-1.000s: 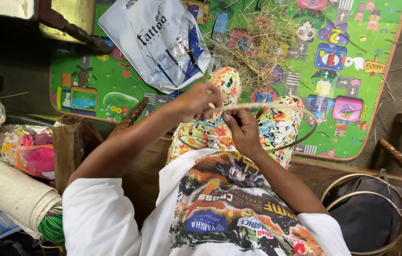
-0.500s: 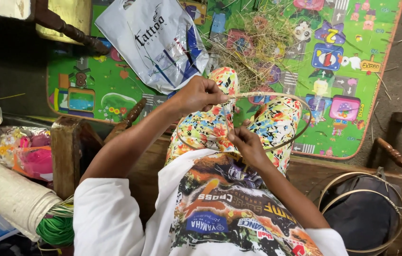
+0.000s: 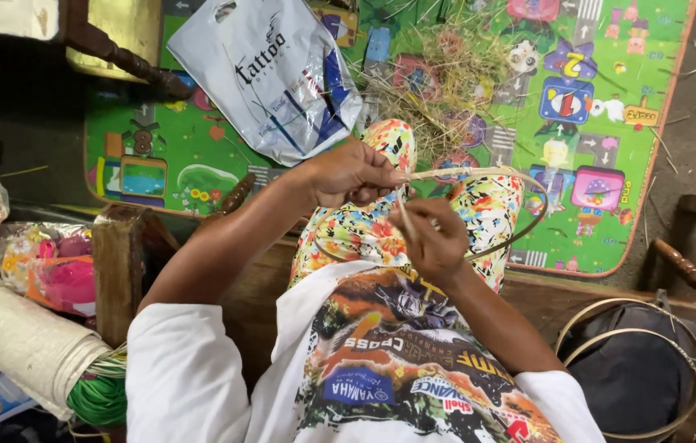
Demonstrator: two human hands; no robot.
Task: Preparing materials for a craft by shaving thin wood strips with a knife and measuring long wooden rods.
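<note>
Over the lap, mid-frame, a thin cane hoop (image 3: 520,234) lies roughly flat above the knees, its long axis running left-right. Its upper-left end is wrapped in pale straw and goes straight into the left hand (image 3: 348,174). The left grip is closed around that wrapped end, fingers curled down over it. The hoop arcs away from this grip to the right, then curves back near and left, under the right hand (image 3: 434,238).

The right hand sits just near and right of the left one, the two almost touching. Its grip is pinched shut on a straw strand (image 3: 403,215), which runs up and left toward the wrapped spot at the left hand. So the wrap point lies far-left of the right grip and at the right edge of the left grip; left hand is the nearer one to it. Whether the right hand also touches the hoop's lower run, cannot tell.

Outward: patterned trousers (image 3: 487,217) under the hoop. Beyond the knees, a loose straw pile (image 3: 446,90) on a green play mat (image 3: 200,156) on the floor. A plastic bag (image 3: 270,74) lies far-left on the mat. Near-left, a cord roll (image 3: 24,344). Near-right, a dark round basket (image 3: 635,369) with cane rings on its rim.
</note>
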